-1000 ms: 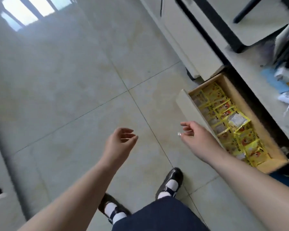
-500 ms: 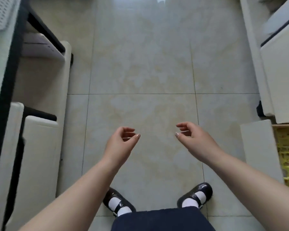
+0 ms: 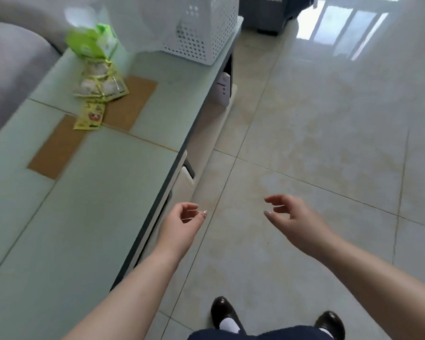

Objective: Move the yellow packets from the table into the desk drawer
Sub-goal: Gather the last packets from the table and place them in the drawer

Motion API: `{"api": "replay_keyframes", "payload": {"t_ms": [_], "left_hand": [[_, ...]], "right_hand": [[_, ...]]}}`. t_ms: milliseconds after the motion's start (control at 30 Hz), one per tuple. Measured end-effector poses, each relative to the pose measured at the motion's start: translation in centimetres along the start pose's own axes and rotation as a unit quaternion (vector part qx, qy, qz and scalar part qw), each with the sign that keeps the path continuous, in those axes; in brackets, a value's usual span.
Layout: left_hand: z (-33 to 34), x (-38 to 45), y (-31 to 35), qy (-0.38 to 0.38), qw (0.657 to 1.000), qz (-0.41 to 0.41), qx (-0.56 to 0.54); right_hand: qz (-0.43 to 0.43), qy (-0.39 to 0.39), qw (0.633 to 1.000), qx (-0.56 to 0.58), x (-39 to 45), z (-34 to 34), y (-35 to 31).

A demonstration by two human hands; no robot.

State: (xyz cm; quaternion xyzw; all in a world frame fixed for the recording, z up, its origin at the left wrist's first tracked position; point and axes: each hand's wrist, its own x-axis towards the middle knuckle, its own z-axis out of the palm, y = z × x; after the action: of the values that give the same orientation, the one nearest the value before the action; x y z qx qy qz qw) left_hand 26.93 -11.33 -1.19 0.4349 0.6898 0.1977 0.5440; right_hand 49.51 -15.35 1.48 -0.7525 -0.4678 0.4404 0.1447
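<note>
A loose pile of yellow packets (image 3: 101, 82) lies on the pale green table (image 3: 71, 217) at the upper left, with one more yellow packet (image 3: 90, 116) just in front of it. My left hand (image 3: 182, 227) hovers beside the table's right edge, fingers loosely curled, holding nothing. My right hand (image 3: 295, 217) hangs over the floor to the right, also loosely curled and empty. Both hands are well short of the packets. The desk drawer is out of view.
A green pack (image 3: 91, 42) stands behind the packets, and a white perforated basket (image 3: 201, 30) sits at the table's far end. Brown patches (image 3: 57, 148) mark the tabletop. A grey sofa (image 3: 8, 65) lies far left. Tiled floor (image 3: 317, 133) stretches right. My shoes show at the bottom.
My view has swung left, away from the open drawer of yellow packets and across the floor to the table. Both hands keep the same empty, loosely curled pose.
</note>
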Motion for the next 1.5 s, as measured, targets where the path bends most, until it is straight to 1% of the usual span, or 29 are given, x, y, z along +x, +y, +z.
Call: {"api": "replay_keyframes", "payload": {"t_ms": [200,267,433,500,633,733,900,1000,1167,1267,1400,1500], "left_hand": [[-3.5,2.7,-0.9,0.058,0.996,-0.048,-0.044],[-4.1,4.3,-0.9,0.082,0.993,-0.062,-0.066],[-4.1,8.7,0.2,0.109,0.985,-0.084,-0.108],[-4.0,10.6,1.0,0.13,0.978,-0.095,-0.133],[-4.2,13.2,3.1,0.179,0.954,-0.112,-0.212],[-5.4,14.8,4.4,0.195,0.946,-0.111,-0.233],[-8.8,19.2,4.5,0.226,0.931,-0.121,-0.259],[-10.9,22.2,4.3,0.226,0.925,-0.133,-0.275],[-16.3,26.7,5.2,0.206,0.933,-0.135,-0.261],[-20.0,29.0,5.8,0.204,0.944,-0.119,-0.232],[-24.0,33.0,5.7,0.216,0.954,-0.08,-0.191],[-25.7,35.9,5.7,0.245,0.958,-0.05,-0.144]], "right_hand": [[-0.042,-0.041,0.998,-0.035,5.8,1.5,-4.2],[-0.052,-0.063,0.996,-0.04,8.1,2.0,-5.1],[-0.064,-0.112,0.99,-0.055,13.7,2.4,-7.0],[-0.067,-0.122,0.988,-0.061,16.0,1.7,-8.1],[-0.07,-0.145,0.983,-0.093,20.0,0.3,-10.3],[-0.071,-0.167,0.976,-0.117,22.5,0.2,-12.6],[-0.09,-0.176,0.971,-0.135,27.0,2.0,-17.2],[-0.107,-0.174,0.969,-0.142,29.7,3.8,-19.8],[-0.105,-0.17,0.97,-0.14,33.7,6.8,-25.5],[-0.111,-0.171,0.966,-0.162,35.6,9.0,-29.2],[-0.122,-0.152,0.959,-0.205,39.1,12.5,-33.4],[-0.12,-0.133,0.961,-0.211,41.8,15.0,-36.2]]}}
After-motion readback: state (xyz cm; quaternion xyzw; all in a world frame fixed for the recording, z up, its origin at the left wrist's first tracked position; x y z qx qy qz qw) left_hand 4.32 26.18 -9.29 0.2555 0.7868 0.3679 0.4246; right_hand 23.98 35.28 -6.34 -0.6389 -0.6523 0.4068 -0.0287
